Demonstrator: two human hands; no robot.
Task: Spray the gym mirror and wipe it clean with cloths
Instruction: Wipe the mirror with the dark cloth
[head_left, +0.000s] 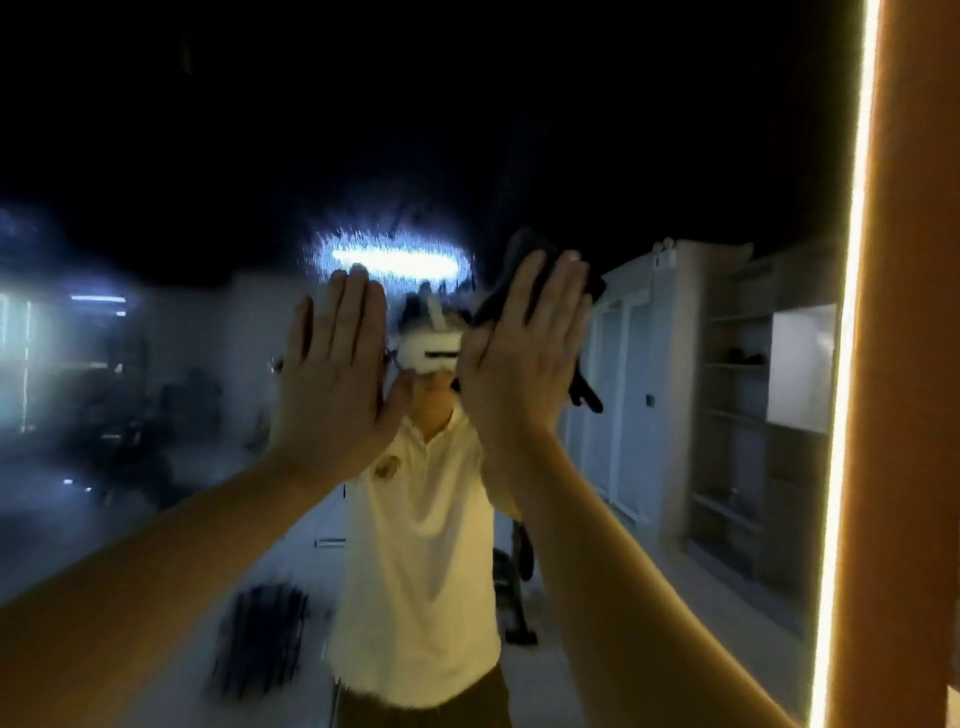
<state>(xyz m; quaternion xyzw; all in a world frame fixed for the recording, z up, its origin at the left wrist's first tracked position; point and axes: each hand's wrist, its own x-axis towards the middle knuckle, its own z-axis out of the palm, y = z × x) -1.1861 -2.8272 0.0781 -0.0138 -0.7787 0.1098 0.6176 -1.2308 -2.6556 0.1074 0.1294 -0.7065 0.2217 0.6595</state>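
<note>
Mirror (675, 156) — large, upright; the glass is hazed and streaked around the middle.
Cloth (522, 257) — dark, crumpled, held flat against the glass by the right hand (524, 353); ends are seen protruding above and beside the hand.

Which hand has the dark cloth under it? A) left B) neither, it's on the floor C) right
C: the cloth sticks out above and beside the flat fingers of the right hand on the mirror; none shows around the left hand.
</note>
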